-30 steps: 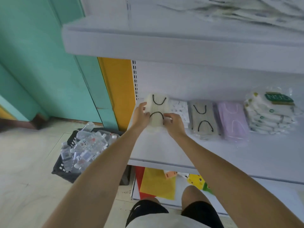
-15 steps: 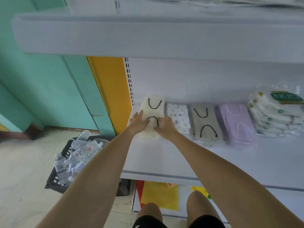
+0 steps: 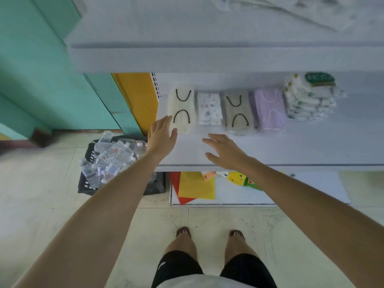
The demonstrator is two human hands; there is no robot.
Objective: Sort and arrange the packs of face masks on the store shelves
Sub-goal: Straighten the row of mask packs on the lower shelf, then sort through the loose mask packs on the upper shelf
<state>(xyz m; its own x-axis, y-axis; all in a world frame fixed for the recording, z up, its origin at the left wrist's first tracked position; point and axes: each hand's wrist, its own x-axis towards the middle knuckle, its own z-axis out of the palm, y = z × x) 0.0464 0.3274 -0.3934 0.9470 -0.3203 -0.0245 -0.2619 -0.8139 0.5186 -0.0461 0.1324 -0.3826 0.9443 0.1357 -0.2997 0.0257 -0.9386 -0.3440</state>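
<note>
Head view: cream mask pack [image 3: 181, 108] just beyond left hand [image 3: 162, 136], perhaps apart.

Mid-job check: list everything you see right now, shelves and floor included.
cream mask pack: one, cream with black loops, leftmost in the middle shelf row
patterned mask pack: one, white with small prints, second
grey mask pack: one, grey-beige with black loops, third
lilac mask pack: one, lilac, fourth
bagged stack: one, white with green label, right end
middle shelf: one, white
upper shelf: one, white, blurred packs on top
crate: one, black, on floor at left, holds clear bottles
paper sheets: two seen, red and yellow, bottom shelf
left hand: fingers straight, by cream pack's near corner
right hand: fingers spread, over shelf front
</note>
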